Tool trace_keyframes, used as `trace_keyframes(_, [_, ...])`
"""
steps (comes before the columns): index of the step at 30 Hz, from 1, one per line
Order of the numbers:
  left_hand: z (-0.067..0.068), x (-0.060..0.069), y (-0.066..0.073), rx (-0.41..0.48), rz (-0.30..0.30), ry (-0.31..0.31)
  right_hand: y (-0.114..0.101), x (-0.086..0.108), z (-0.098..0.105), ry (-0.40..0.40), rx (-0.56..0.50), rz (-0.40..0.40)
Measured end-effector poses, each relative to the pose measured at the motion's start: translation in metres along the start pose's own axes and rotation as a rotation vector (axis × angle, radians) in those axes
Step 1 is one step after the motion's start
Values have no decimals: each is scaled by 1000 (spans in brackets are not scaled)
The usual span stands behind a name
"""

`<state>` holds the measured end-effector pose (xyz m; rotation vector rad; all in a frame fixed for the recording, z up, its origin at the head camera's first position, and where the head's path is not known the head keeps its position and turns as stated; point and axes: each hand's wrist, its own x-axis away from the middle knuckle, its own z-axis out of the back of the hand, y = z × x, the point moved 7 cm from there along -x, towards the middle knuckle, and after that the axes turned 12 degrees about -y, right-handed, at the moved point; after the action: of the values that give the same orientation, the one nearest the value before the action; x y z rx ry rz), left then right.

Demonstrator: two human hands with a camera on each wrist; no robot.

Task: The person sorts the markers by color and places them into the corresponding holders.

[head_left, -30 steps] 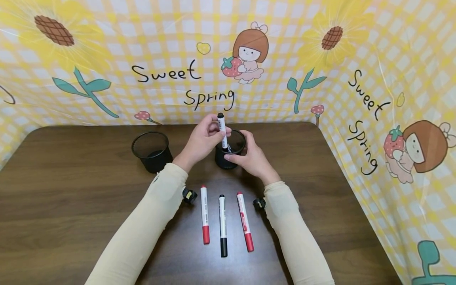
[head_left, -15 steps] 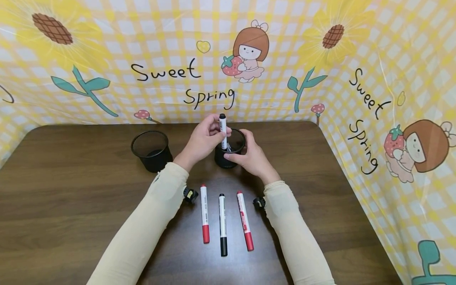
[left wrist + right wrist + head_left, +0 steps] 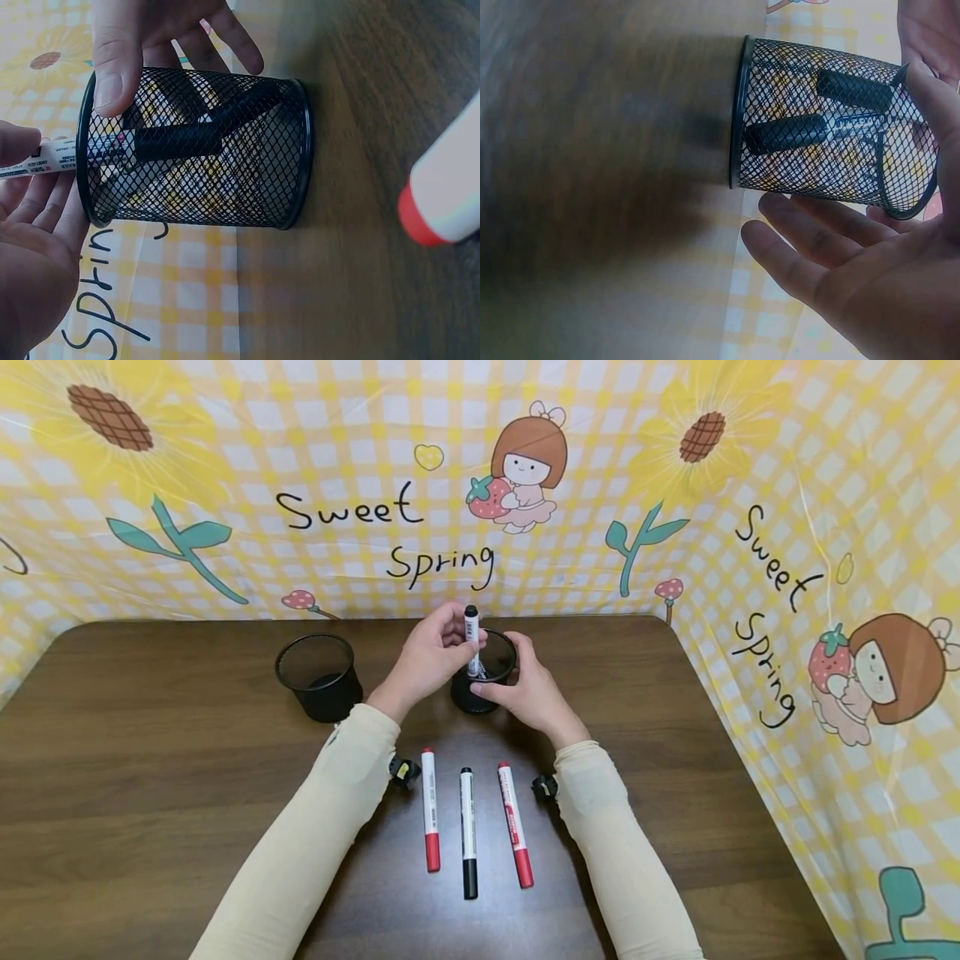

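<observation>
Nearest me, a red-capped marker [image 3: 430, 810], a black-capped marker [image 3: 468, 835] and a second red marker [image 3: 516, 827] lie apart in a loose fan, caps toward the person — handy, I'd judge, for either hand. Just beyond, the right hand [image 3: 536, 689] holds a mesh cup [image 3: 468, 701] upright, thumb across the near side by the rim, the other fingers spread around the wall, probably to keep so light a thing from tipping. The left hand [image 3: 423, 656] pinches a held marker [image 3: 472, 635] between thumb and fingers, black cap down inside the cup; gripping its upper part seems to keep the fingers clear of the rim. Through the mesh, another marker [image 3: 810, 129] leans within.

Off to the left stands a second cup [image 3: 330, 703], also on the surface [image 3: 187, 768], with the checked cloth [image 3: 337, 560] behind.

Against a second ago, the held marker sits slightly lower and straighter; the three lying markers haven't visibly shifted.
</observation>
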<state>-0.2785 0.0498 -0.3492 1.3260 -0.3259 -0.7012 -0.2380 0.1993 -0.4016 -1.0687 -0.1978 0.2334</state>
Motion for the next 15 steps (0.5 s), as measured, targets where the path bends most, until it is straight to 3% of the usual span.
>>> trace_keyframes(9, [1,3,-1,-20,25,-6,0,0,-1,-10,-5,8])
trace_keyframes(15, [2,3,0,-18,3,-1,-3,0,-1,-4,3,12])
